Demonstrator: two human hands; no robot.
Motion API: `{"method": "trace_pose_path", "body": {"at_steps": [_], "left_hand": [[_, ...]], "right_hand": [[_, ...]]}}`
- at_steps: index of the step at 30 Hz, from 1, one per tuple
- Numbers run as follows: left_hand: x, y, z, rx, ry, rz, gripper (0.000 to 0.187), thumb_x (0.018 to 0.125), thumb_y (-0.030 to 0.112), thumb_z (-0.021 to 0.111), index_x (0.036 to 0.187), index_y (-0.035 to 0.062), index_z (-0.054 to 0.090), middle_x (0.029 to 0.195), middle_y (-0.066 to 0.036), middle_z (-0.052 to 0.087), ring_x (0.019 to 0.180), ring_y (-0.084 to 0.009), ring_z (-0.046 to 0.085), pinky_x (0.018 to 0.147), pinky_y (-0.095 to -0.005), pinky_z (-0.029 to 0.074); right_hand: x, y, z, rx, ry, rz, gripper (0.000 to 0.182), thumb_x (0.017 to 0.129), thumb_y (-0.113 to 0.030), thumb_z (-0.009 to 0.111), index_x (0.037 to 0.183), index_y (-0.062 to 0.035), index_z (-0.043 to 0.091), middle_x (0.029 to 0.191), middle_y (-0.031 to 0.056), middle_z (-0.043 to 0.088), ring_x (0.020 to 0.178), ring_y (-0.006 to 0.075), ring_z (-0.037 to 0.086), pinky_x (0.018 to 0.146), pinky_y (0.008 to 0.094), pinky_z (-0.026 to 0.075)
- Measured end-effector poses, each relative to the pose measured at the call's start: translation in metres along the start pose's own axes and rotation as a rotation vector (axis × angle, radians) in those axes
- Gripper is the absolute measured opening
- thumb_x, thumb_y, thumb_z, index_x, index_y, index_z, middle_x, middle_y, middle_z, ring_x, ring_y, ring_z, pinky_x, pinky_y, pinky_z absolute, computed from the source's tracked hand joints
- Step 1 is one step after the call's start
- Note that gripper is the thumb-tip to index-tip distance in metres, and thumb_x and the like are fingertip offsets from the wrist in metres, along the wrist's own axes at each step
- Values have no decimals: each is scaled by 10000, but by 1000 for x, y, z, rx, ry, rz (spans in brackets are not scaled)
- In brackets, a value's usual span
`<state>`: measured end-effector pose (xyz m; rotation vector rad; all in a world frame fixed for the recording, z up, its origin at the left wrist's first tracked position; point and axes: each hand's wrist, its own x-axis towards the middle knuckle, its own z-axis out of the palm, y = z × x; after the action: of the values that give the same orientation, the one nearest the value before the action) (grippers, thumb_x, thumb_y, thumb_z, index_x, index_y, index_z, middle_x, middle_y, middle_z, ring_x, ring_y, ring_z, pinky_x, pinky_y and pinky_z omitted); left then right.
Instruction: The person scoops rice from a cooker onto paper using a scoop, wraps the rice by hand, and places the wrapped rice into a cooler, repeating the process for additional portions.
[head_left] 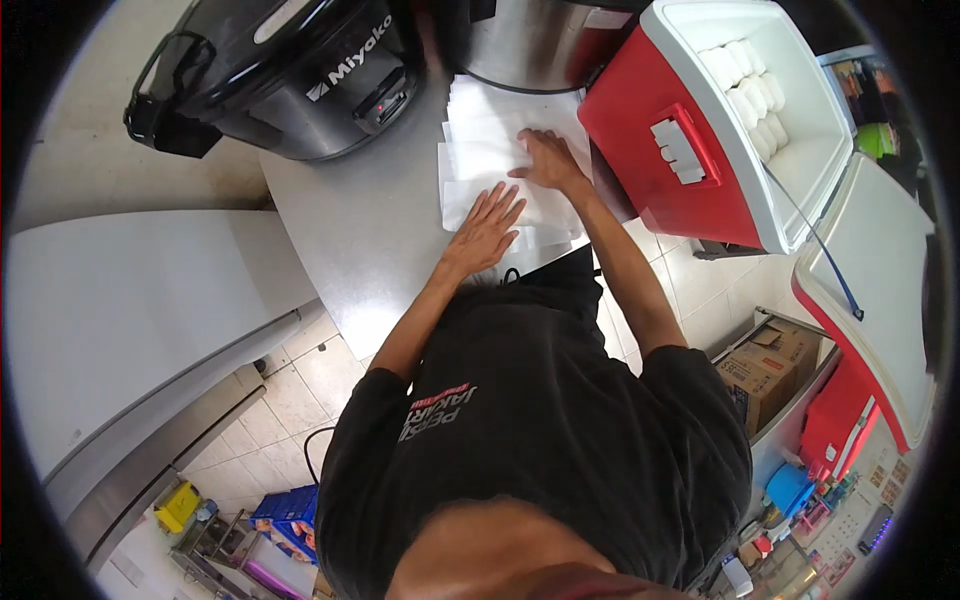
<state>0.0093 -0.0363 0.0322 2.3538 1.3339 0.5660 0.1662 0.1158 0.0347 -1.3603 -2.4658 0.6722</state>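
Left hand [487,228]: flat, fingers spread, palm down on the stack of white paper sheets [490,150], pressing the stack's 6 o'clock edge. Nothing pinched.

Right hand [545,160]: also palm down on the same stack, fingers loosely together and pointing toward 10 o'clock, resting near the stack's 3 o'clock side. Can't tell whether a fingertip is lifting a sheet.

Paper stack sits on the grey bench [370,240], near its 3 o'clock edge; sheets slightly fanned, not squared.

Outward from the hands:
- 12 o'clock of the stack: stainless steel pot [530,40], touching or just beside the top sheets.
- 10 o'clock: black Miyako rice cooker [290,70] on the bench, lid down, handle folded toward 9 o'clock.
- 3 o'clock: red cooler box [690,140], open, white inside, a row of white pieces [750,90] along the inner wall. Its lid [880,290] hangs open at 4 o'clock.
- 5 o'clock, below the cooler: cardboard box [770,370] on the floor.
- 8 o'clock: long white counter surface [130,310], apart from the bench.

Person wears a black T-shirt [540,430].
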Motion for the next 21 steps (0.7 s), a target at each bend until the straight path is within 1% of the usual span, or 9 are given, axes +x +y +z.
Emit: {"method": "trace_pose_path", "body": {"at_steps": [2, 4, 8, 10, 11, 13, 16, 19, 21], "left_hand": [[3, -1, -1, 50, 4, -40, 470, 941, 235, 428, 1370, 51, 375, 1461, -137, 297, 1385, -291, 195, 1134, -438, 147], [3, -2, -1, 20, -3, -44, 467, 943, 231, 426, 1369, 48, 375, 1459, -138, 301, 1385, -292, 197, 1133, -441, 147], [4, -7, -2, -29, 1, -53, 461, 948, 227, 417, 1365, 37, 375, 1453, -145, 311, 1384, -297, 199, 1128, -449, 149], [4, -7, 0, -10, 15, -51, 463, 948, 228, 415, 1367, 34, 372, 1457, -147, 302, 1384, -301, 196, 1127, -455, 143], [3, -8, 0, 14, 22, -50, 466, 949, 230, 413, 1368, 32, 369, 1460, -149, 293, 1385, -305, 193, 1127, -461, 138], [2, -6, 1, 58, 38, -44, 471, 946, 231, 417, 1370, 31, 365, 1465, -156, 278, 1386, -313, 185, 1126, -468, 130], [0, -5, 3, 79, 50, -42, 485, 940, 234, 425, 1373, 29, 356, 1475, -169, 246, 1389, -328, 168, 1125, -483, 117], [-5, -6, 5, 43, 76, -68, 488, 938, 244, 423, 1373, 33, 361, 1483, -172, 228, 1395, -328, 150, 1124, -492, 110], [-7, -5, 7, 26, 102, -87, 483, 940, 252, 416, 1371, 38, 371, 1485, -169, 228, 1399, -322, 141, 1125, -492, 108]], "right_hand": [[20, 4, -3, -69, -216, 77, 443, 663, -275, 744, 1007, -83, 542, 1014, 127, 581, 1046, 311, 512, 862, 441, 412], [26, 16, 9, -141, -356, -187, 436, 645, -254, 762, 985, -72, 559, 967, 138, 578, 985, 328, 534, 844, 413, 428], [25, 28, 17, 64, -170, -370, 339, 630, -251, 772, 847, -69, 584, 913, 133, 571, 959, 316, 539, 813, 385, 435], [17, 22, 18, 88, -43, -187, 282, 615, -224, 778, 722, -58, 577, 935, 125, 561, 948, 301, 539, 796, 367, 432], [19, 19, 14, 88, -44, -189, 282, 615, -224, 778, 722, -58, 577, 935, 125, 561, 948, 301, 539, 796, 367, 432], [24, 20, 6, 87, -400, -6, 350, 629, -255, 770, 883, -99, 586, 1020, 116, 538, 975, 341, 529, 799, 404, 448], [19, 20, 7, -85, -207, -240, 436, 617, -269, 784, 948, -88, 567, 1105, 126, 542, 1038, 343, 521, 825, 423, 448], [12, 15, 12, -20, 0, -123, 446, 620, -287, 780, 956, -71, 583, 1132, 127, 561, 1088, 331, 506, 847, 449, 445], [18, 14, 5, 13, -153, -29, 441, 625, -296, 775, 956, -62, 601, 1126, 140, 570, 1093, 329, 512, 851, 448, 447]]}}
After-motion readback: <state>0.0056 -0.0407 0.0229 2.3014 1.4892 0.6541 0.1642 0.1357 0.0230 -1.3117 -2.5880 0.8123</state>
